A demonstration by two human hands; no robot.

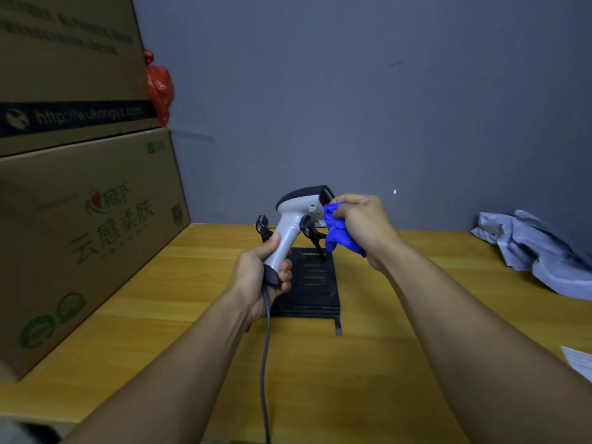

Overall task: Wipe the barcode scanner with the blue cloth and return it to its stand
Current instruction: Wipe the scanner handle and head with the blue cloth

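My left hand (261, 277) grips the handle of the white and grey barcode scanner (293, 219), holding it upright above the table with its head pointing right. A grey cable (265, 363) hangs from the handle toward me. My right hand (363, 225) holds the bunched blue cloth (338, 230) pressed against the front of the scanner's head. The black stand (315, 285) rests on the table just behind and below the scanner, with its forked cradle (263, 226) partly hidden by the scanner.
Two stacked cardboard boxes (86, 219) fill the left side of the wooden table (192, 315). A red plastic bag (160, 88) sits behind them. A crumpled grey garment (538, 251) lies at the right; a white paper (579, 360) at the right edge. A grey wall is behind.
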